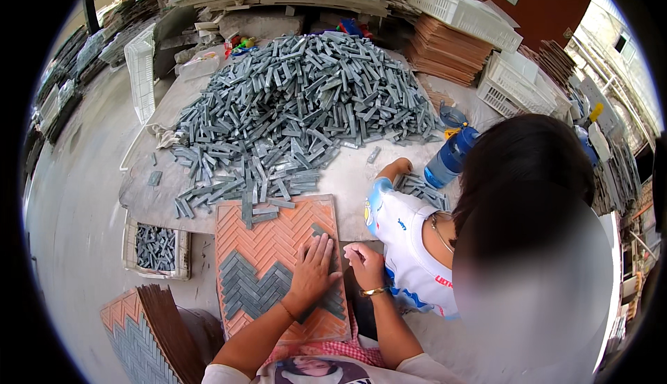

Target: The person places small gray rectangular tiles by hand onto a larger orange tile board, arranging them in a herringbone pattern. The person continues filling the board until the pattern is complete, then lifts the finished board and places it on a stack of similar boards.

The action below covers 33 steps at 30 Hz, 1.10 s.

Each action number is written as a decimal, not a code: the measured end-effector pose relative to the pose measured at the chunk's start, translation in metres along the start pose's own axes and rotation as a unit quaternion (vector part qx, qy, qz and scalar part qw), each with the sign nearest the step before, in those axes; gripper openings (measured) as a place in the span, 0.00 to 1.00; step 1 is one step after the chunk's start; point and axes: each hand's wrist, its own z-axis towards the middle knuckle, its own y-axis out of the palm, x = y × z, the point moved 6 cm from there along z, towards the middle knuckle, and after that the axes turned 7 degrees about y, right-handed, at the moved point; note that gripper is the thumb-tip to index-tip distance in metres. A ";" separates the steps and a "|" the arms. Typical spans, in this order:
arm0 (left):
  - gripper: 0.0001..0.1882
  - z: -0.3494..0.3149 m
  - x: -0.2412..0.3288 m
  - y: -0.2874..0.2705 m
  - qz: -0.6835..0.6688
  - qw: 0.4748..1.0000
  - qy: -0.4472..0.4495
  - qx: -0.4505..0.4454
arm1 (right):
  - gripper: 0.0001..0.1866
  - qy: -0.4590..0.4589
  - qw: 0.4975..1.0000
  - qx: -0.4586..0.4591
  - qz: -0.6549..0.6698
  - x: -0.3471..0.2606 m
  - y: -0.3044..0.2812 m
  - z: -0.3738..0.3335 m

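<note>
An orange herringbone-grooved tray [323, 210] lies in front of me, partly filled with grey stone strips [253, 287] set in a zigzag. My left hand [313, 273] rests flat on the tray's right half, fingers stretched over its grooves and strips. A short dark strip [318, 230] shows just beyond its fingertips. Beside the tray's right edge is my right hand [365, 266], its fingers curled closed; whether anything is in them is hidden. Several loose strips [264, 212] lie across the tray's far edge.
A large heap of grey strips [306, 99] covers the worktable [351, 169]. At my right is another person [424, 245], one hand near a blue bottle [450, 158]. A crate of strips [182, 264] stands left, near stacked filled trays [149, 335]. White crates [458, 16] stand back right.
</note>
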 end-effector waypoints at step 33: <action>0.38 -0.027 0.019 -0.006 0.005 0.998 0.056 -0.008 | 0.12 -0.190 0.931 -0.115 -0.291 -0.039 0.072 0.081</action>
